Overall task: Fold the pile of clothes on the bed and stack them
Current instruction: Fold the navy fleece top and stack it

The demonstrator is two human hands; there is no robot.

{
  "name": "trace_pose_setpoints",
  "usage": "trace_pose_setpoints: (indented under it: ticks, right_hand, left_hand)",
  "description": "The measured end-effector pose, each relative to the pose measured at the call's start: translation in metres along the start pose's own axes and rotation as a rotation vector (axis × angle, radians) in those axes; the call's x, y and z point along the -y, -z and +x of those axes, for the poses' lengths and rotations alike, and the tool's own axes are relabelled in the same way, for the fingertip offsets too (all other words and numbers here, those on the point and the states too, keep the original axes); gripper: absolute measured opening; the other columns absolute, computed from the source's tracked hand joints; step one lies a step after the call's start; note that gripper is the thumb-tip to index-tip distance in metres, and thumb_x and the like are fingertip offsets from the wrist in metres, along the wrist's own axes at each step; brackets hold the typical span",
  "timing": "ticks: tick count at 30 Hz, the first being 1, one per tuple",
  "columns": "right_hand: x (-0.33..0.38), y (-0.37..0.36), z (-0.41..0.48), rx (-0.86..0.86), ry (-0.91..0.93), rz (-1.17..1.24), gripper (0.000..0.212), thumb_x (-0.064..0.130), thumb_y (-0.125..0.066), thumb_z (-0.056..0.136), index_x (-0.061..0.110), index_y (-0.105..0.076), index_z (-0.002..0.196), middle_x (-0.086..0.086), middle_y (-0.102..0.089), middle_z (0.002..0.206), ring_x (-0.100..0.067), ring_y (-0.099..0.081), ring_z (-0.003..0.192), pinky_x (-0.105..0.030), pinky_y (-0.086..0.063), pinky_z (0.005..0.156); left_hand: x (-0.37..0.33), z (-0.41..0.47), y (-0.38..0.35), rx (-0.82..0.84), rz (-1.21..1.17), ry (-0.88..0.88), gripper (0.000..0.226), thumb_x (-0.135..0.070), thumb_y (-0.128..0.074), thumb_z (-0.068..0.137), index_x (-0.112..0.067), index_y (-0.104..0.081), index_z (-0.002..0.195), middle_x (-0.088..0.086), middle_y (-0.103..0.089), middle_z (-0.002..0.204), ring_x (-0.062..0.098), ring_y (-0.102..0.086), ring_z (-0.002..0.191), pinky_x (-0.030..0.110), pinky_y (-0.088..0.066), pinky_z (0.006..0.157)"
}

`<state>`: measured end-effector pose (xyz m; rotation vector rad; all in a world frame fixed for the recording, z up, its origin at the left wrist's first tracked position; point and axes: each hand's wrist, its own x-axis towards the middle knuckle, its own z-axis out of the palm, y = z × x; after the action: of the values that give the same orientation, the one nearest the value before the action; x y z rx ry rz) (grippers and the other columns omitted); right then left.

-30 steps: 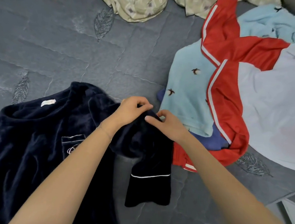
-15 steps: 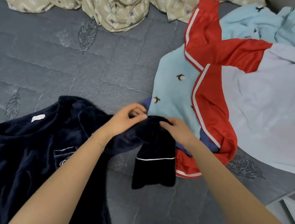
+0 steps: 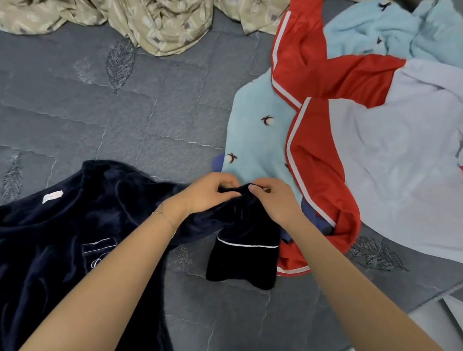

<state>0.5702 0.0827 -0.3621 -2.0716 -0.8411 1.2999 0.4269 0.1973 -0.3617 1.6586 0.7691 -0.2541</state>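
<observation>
Navy fleece top (image 3: 49,257) lies spread at the near left of the grey quilted bed (image 3: 115,142), and I record the left hand (image 3: 206,195) and right hand (image 3: 275,204) side by side, each grip pinched on its bunched sleeve (image 3: 245,227), cuff (image 3: 241,263) hanging down, just beside the unfolded pile of clothes (image 3: 380,160).

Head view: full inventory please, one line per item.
navy fleece top: 1, dark navy with white piping, lower left on bed, one sleeve bunched at centre
light blue fleece: at least 1, bird motifs, pile at right
red-and-lilac clothing: count unclear, red panels with white stripes, pale lilac panels, top of pile
blue-violet fabric: 1, mostly hidden under pile
beige patterned sheet: 1, crumpled along top edge
bed cover: 1, grey, quilted
left hand: grip on sleeve fold
right hand: grip on same fold
</observation>
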Motion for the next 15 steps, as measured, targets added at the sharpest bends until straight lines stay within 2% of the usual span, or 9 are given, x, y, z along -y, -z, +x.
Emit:
trace_pose_setpoints:
  ticks: [2,4,6,8,10,13,15]
  right_hand:
    - [0.000,0.002,0.000,-0.106,-0.033,0.052,0.016,0.015,-0.059,0.094,0.007,-0.071,0.085,-0.001,-0.067,0.083,-0.016,-0.058,0.081,-0.020,-0.034,0.069]
    - [0.000,0.005,-0.001,-0.250,-0.067,0.107,0.012,0.019,-0.063,0.091,0.009,-0.067,0.086,-0.003,-0.066,0.084,-0.017,-0.057,0.078,-0.024,-0.039,0.074]
    - [-0.001,0.004,-0.007,-0.344,-0.092,0.149,0.020,0.029,-0.068,0.087,0.014,-0.058,0.078,-0.002,-0.062,0.077,-0.017,-0.055,0.072,-0.032,-0.043,0.075]
    - [-0.003,-0.001,-0.017,-0.316,-0.133,0.080,0.034,0.043,-0.071,0.080,0.019,-0.050,0.069,0.003,-0.056,0.068,-0.017,-0.055,0.070,-0.034,-0.043,0.073]
    - [-0.009,-0.010,-0.026,-0.194,-0.168,-0.017,0.038,0.050,-0.074,0.076,0.019,-0.052,0.074,0.004,-0.058,0.075,-0.018,-0.058,0.077,-0.035,-0.046,0.075]
    - [-0.020,-0.027,-0.032,-0.082,-0.116,-0.192,0.050,0.054,-0.076,0.074,0.017,-0.058,0.105,0.000,-0.058,0.109,-0.019,-0.052,0.105,-0.037,-0.044,0.090]
    - [-0.026,-0.036,-0.033,-0.108,-0.062,-0.308,0.055,0.052,-0.075,0.076,0.018,-0.055,0.114,-0.001,-0.053,0.118,-0.022,-0.044,0.114,-0.036,-0.039,0.094]
  left_hand:
    - [0.000,0.002,-0.002,-0.078,0.070,0.006,0.015,-0.013,-0.060,0.095,-0.005,-0.063,0.083,0.004,-0.066,0.078,0.009,-0.058,0.076,0.028,-0.047,0.081]
    - [0.001,0.004,-0.002,-0.186,0.140,0.018,0.021,-0.014,-0.056,0.097,-0.011,-0.059,0.076,-0.003,-0.060,0.070,0.010,-0.052,0.069,0.029,-0.044,0.074]
    - [0.001,0.005,0.000,-0.335,0.156,0.033,0.024,-0.015,-0.054,0.098,-0.008,-0.060,0.076,-0.001,-0.058,0.067,0.009,-0.047,0.063,0.027,-0.040,0.067]
    - [0.000,0.007,0.003,-0.502,0.110,0.070,0.024,-0.013,-0.052,0.099,-0.002,-0.062,0.079,0.007,-0.057,0.067,0.010,-0.045,0.062,0.023,-0.038,0.062]
    - [0.000,0.010,0.006,-0.630,0.055,0.121,0.027,-0.012,-0.050,0.099,0.001,-0.058,0.078,0.004,-0.051,0.065,0.010,-0.041,0.060,0.017,-0.034,0.056]
    - [0.003,0.012,0.007,-0.621,0.065,0.160,0.028,-0.012,-0.049,0.100,0.003,-0.057,0.078,0.003,-0.048,0.065,0.010,-0.039,0.060,0.014,-0.034,0.054]
    - [0.002,0.013,0.005,-0.596,0.072,0.159,0.029,-0.013,-0.050,0.100,0.006,-0.058,0.080,0.007,-0.050,0.067,0.011,-0.040,0.061,0.013,-0.035,0.055]
